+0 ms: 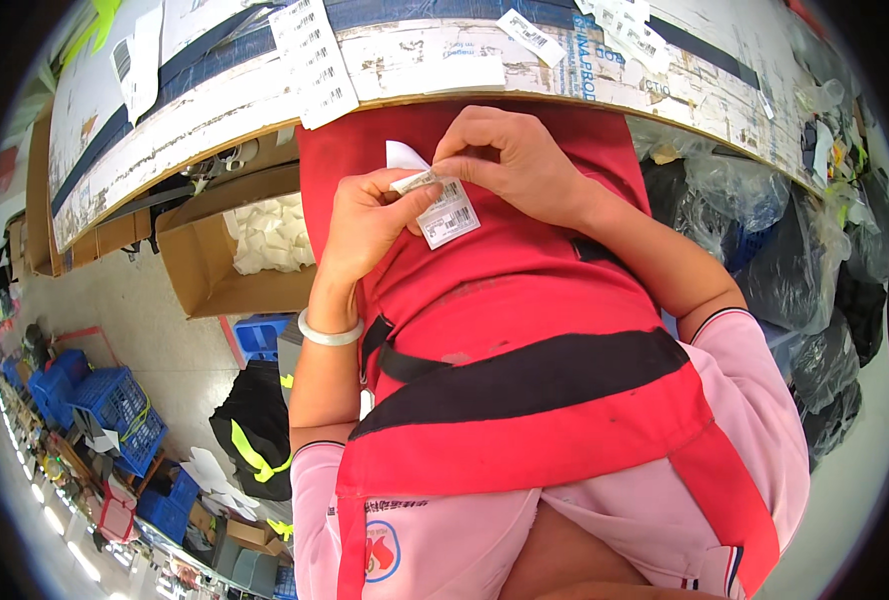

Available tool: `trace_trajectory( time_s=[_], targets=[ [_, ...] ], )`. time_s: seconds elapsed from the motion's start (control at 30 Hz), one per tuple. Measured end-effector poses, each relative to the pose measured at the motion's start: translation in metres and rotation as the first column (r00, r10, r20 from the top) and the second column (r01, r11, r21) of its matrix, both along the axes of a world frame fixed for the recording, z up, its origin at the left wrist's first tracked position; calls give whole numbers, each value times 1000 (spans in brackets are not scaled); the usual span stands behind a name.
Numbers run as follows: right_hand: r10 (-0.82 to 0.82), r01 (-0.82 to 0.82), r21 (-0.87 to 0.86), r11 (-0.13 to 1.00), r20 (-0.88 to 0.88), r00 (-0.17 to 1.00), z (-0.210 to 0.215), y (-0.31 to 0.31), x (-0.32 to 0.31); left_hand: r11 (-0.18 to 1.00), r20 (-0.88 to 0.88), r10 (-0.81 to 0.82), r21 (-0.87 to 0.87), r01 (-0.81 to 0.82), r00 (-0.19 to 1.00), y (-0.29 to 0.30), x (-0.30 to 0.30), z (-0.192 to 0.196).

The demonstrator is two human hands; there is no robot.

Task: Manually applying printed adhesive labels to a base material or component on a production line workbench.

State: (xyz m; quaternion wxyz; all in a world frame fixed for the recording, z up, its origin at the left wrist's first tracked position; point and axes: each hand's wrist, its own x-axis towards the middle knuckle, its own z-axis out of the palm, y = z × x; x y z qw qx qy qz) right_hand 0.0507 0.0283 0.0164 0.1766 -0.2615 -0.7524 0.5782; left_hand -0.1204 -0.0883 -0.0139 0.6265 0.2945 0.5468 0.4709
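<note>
Over my lap, above a red apron (525, 270), I hold a short strip of white barcode labels (452, 222). My left hand (367, 222) is closed, thumb and fingers pinching the strip from its left side. My right hand (517, 165) is closed too, its thumb and index fingertips pinched at the strip's upper edge beside the left thumb. A white end of the strip curls up above the left fingers, and two printed labels hang below them. The fingertips cover part of the strip's middle.
A worn white table (415, 60) edges the far side, with a long label sheet (315, 62) and other label strips on it. Left below it stands a cardboard box (190, 255) of crumpled pale paper. Plastic-bagged goods (790, 265) crowd the right; blue crates (125, 415) stand far left.
</note>
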Motion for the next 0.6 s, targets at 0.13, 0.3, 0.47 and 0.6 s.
trace_trajectory(
  time_s=[0.13,0.3,0.47,0.6],
  targets=[
    [-51,50,86,995,3,999,-2,9,0,999,121,-18,33,15,992,2,-7,-16],
    [-198,213,-126,969,125,972,10,53,1,997,100,63,-52,-58,993,4,-12,-24],
    [-202,226,-101,969,210,957,11,76,-4,997,58,62,-50,-60,996,8,-7,-29],
    [-187,237,-149,960,288,939,10,78,-11,997,37,64,-53,-62,997,7,-8,-31]
  ],
)
